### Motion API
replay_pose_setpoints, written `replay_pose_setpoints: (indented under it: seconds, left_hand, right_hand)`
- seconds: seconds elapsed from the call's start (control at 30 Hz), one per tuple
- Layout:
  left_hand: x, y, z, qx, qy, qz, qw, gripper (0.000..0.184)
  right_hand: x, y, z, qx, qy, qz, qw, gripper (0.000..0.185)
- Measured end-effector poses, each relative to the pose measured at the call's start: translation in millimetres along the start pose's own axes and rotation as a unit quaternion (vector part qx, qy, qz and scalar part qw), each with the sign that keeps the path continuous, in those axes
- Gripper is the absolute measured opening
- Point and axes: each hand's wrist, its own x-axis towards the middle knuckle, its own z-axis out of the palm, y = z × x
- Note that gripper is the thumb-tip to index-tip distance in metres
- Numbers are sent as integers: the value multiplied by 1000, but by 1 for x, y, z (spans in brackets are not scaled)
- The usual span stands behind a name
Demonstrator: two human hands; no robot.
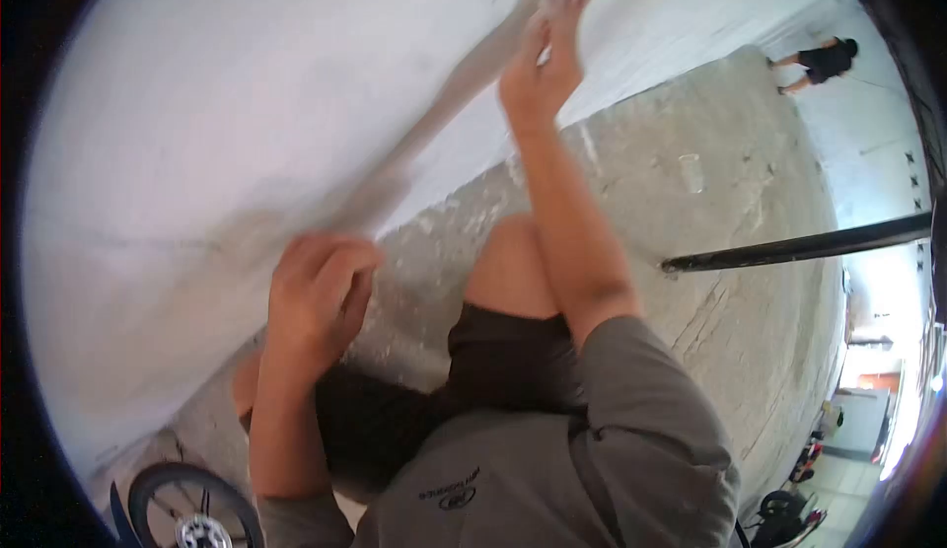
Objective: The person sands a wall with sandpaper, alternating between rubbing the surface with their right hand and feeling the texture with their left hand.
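Right hand (538, 84), fingers (567, 10) bunched, touches the white wall (296, 74) ahead; left hand (314, 296) curls loosely near it; whether either holds anything, I can't tell; light, even pressure would suit.

Daylight brightness fills the scene, strongest at the far right, where a glaring patch (893, 365) burns out to white and swallows detail. The white wall (247, 84) looks pale and slightly hazy, its texture washed out. A soft-edged grey shadow runs across it from the right hand (547, 60) down toward the left hand (321, 292), whose outline is smeared by blur. The dark shorts (518, 356) lose their folds in shade. Wide-angle distortion bows the floor (750, 331) at right, and black vignetting rounds off the corners.
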Motion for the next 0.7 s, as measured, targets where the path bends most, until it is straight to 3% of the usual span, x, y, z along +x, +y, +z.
replay_pose_setpoints:
  seconds: [0.07, 0.13, 0.3, 0.37, 0.53, 0.7]
  left_hand:
    - [1, 3, -3, -5, -34, -30, 999, 27]
    - [4, 7, -4, -7, -39, -41, 998, 28]
    - [4, 17, -10, -52, -65, -67, 994, 30]
    - [1, 23, -11, -71, -86, -76, 991, 29]
    - [-2, 19, -8, -59, -107, -79, 989, 31]
    - [2, 23, -5, -70, -115, -103, 986, 37]
  right_hand:
    - [1, -12, 1, -4, 17, -6, 1000, 36]
    - [-1, -23, 3, 11, -28, -71, 997, 38]
    - [8, -15, -4, 18, -70, -94, 993, 37]
    - [8, -19, -3, 37, 6, 42, 998, 37]
    - [-2, -28, 3, 17, -53, -58, 997, 36]
    - [22, -12, 4, -14, 6, -153, 988, 31]
